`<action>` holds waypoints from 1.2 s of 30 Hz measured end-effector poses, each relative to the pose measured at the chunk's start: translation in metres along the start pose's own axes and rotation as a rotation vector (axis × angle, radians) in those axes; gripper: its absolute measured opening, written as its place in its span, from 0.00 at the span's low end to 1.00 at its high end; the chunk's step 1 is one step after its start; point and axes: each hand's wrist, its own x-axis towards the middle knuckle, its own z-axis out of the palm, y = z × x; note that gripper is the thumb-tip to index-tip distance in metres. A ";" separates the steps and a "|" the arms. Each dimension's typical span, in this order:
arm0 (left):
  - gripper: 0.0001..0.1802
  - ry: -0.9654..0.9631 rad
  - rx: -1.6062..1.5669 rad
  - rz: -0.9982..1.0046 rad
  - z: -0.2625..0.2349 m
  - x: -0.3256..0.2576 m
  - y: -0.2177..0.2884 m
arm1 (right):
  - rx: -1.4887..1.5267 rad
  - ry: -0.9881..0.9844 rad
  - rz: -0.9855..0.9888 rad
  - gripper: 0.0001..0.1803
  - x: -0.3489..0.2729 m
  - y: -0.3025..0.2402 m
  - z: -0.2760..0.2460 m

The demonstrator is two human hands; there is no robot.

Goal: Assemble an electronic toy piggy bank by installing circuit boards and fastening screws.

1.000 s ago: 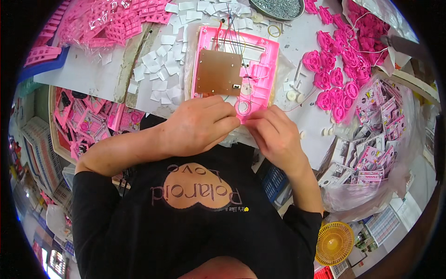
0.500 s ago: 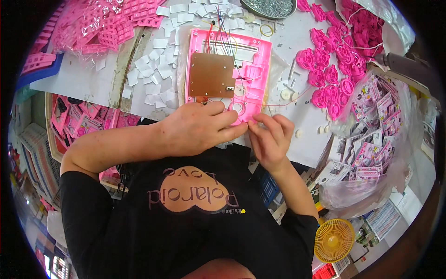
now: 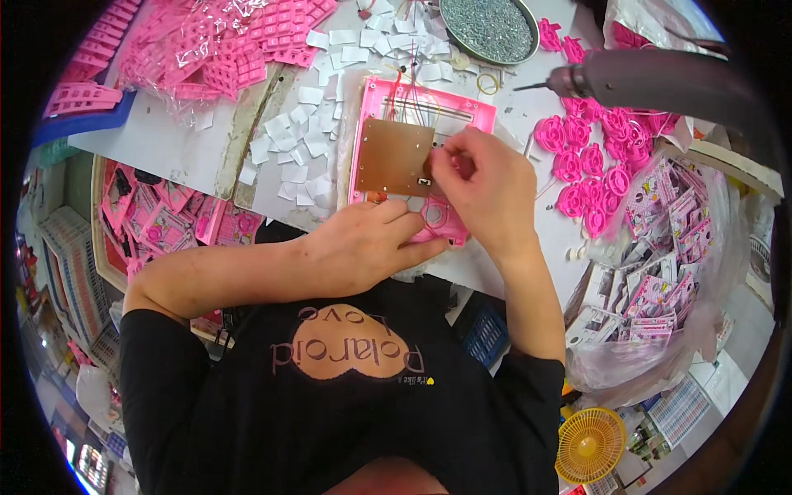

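A pink plastic housing (image 3: 487,120) lies open on the table, its inside facing up. Over its left half sits a brown circuit board (image 3: 396,157), with thin red and dark wires (image 3: 411,78) running off the far side. My left hand (image 3: 363,247) grips the housing's near edge, fingers bent over it and partly hiding the round opening. Above the housing's right half is my right hand (image 3: 495,190), thumb and fingertips pinched together beside the board's right edge. Whatever the pinch holds is too small or hidden to name.
A powered screwdriver (image 3: 627,78) hangs at the right, bit pointing left. Behind stands a metal bowl of screws (image 3: 491,31). White paper pieces (image 3: 297,136) lie left of the housing, pink keypad parts (image 3: 239,41) farther left. Pink ring-shaped parts (image 3: 590,161) and bagged printed pieces (image 3: 660,264) fill the right.
My right hand has moved from the housing's near right corner up to the board's right edge. The left hand stays at the near edge. The powered screwdriver now shows farther into view.
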 end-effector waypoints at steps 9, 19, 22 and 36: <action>0.22 -0.111 -0.237 -0.171 -0.013 0.001 -0.003 | -0.177 0.040 0.435 0.08 -0.092 0.044 -0.051; 0.10 0.162 -0.079 -0.154 -0.028 0.010 -0.017 | 0.021 0.101 -0.034 0.08 0.008 -0.009 -0.041; 0.09 0.216 -0.082 -0.172 -0.024 0.009 -0.022 | 0.017 -0.207 0.076 0.14 0.053 -0.019 -0.014; 0.10 0.400 -0.040 -0.279 -0.034 0.016 -0.065 | -0.124 -0.293 0.049 0.13 0.063 -0.011 0.004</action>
